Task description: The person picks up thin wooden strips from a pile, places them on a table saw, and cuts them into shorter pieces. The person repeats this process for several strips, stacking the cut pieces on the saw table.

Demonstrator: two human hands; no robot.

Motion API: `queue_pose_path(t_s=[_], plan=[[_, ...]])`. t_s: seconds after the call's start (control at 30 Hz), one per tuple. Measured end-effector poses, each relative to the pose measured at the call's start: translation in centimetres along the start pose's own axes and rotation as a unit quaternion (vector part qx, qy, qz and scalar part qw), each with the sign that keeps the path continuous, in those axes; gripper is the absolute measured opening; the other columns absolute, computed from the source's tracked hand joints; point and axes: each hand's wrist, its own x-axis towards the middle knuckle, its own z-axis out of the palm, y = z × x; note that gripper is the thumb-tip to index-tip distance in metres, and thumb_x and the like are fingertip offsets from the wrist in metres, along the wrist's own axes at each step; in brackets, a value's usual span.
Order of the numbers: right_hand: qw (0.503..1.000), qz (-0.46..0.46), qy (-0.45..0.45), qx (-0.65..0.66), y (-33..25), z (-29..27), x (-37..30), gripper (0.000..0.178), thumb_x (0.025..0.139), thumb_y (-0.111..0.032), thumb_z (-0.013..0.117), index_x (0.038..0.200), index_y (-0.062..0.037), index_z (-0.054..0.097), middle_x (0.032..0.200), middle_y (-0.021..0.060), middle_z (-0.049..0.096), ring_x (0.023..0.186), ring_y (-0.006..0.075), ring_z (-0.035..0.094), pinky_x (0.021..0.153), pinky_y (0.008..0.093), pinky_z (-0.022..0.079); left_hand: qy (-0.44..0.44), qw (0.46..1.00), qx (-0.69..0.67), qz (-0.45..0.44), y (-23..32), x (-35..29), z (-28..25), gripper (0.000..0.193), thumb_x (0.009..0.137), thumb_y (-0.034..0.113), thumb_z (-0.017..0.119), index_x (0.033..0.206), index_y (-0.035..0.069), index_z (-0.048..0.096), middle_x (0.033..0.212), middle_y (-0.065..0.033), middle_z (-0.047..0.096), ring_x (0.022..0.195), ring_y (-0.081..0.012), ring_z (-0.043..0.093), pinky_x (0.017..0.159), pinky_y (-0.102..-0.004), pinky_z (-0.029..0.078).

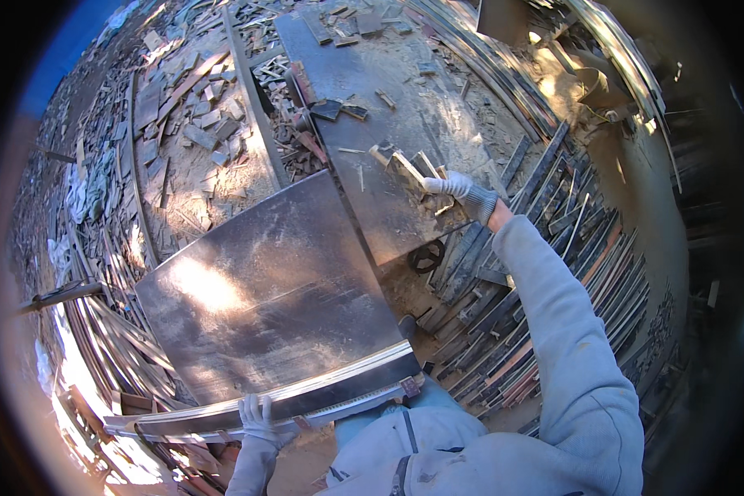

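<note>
My right hand (465, 192), in a white glove with a grey cuff, reaches out over the far dark metal table (364, 178). Its fingers close around several short wood offcuts (407, 169); the undersides of the fingers are hidden. At the near edge of the closer, wide dark panel (281, 289), my gloved left hand (258, 420) lies with its fingers stretched over a stack of long, thin wooden strips (331, 379). These strips run along the panel's front edge, close to my body.
Long narrow slats (546, 331) lie piled on the right. Offcuts (215, 124) and sawdust cover the ground at the upper left, beside a long rail (252, 95). A dark ring-shaped object (426, 257) sits below the far table's corner. More strips (112, 347) lie at left.
</note>
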Motion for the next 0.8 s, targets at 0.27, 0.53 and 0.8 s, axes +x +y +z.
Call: queue_pose_path(t_s=[0.27, 0.53, 0.8], plan=[[0.921, -0.045, -0.146, 0.360, 9.8, 4.4, -10.9, 0.041, 0.093, -0.031, 0.067, 0.116, 0.0018, 0.073, 0.112, 0.0279, 0.077, 0.088, 0.0424, 0.078, 0.083, 0.0547, 0.067, 0.189, 0.878, -0.435, -0.071, 14.6, 18.1, -9.6, 0.131, 0.079, 0.076, 0.080, 0.169, 0.000, 0.023, 0.170, -0.0256, 0.032, 0.157, -0.0412, 0.034, 0.129, -0.0529, 0.029], [0.891, -0.099, -0.107, 0.430, 15.2, 10.2, -21.2, 0.064, 0.109, -0.059, 0.054, 0.137, -0.0028, 0.064, 0.115, 0.0183, 0.076, 0.104, 0.0311, 0.077, 0.089, 0.0468, 0.067, -0.064, 0.693, -0.717, 0.038, 33.7, 34.5, -12.5, 0.041, 0.108, 0.025, 0.067, 0.143, 0.004, 0.069, 0.132, -0.0100, 0.074, 0.121, -0.0180, 0.066, 0.111, -0.0334, 0.049], [0.959, -0.101, 0.118, 0.237, 25.2, 10.1, -28.1, 0.039, 0.097, -0.046, 0.082, 0.095, -0.0076, 0.081, 0.085, 0.0000, 0.074, 0.074, 0.0112, 0.066, 0.066, 0.0307, 0.053, -0.217, 0.602, -0.768, 0.016, 38.4, 30.3, -3.5, 0.032, 0.108, 0.017, 0.060, 0.134, 0.000, 0.072, 0.124, -0.0140, 0.073, 0.114, -0.0246, 0.070, 0.102, -0.0410, 0.057]])
